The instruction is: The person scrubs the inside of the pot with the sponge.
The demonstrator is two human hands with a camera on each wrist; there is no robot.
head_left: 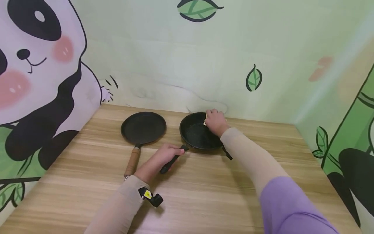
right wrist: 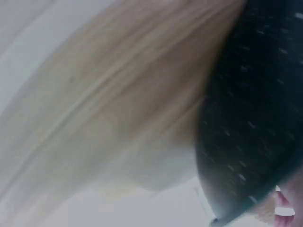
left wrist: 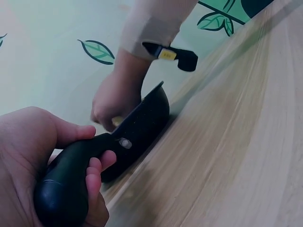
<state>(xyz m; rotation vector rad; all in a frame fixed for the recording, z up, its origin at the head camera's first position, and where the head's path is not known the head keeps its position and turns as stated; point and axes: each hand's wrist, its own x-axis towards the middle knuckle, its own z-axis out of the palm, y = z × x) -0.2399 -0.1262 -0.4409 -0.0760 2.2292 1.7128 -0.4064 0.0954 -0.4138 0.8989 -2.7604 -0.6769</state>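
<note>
- A person's left hand [head_left: 167, 154] grips the black handle [head_left: 168, 166] of the pan [head_left: 194, 131], thumb laid along the top and fingers curled beneath.
- The pan, dark with pale specks inside, stands on the wooden table [head_left: 204, 195], its handle angled toward the person and to the left.
- The right hand [head_left: 216, 123] reaches over the pan's far right side, bent fingers holding a pale piece [left wrist: 117, 121] at the inner wall; mostly hidden, the piece may be a sponge or folded cloth.
- To the left of the pan, and apart from it, lies a flat black griddle [head_left: 143, 127], its wooden grip [head_left: 132, 162] pointing toward the person.
- Nearer the person than the pan, a black wrist camera [head_left: 152, 196] sits over a beige sleeve [head_left: 117, 208].
- Behind the pan rises a pale green wall [head_left: 163, 58], with a painted panda [head_left: 43, 68] to the pan's left.
</note>
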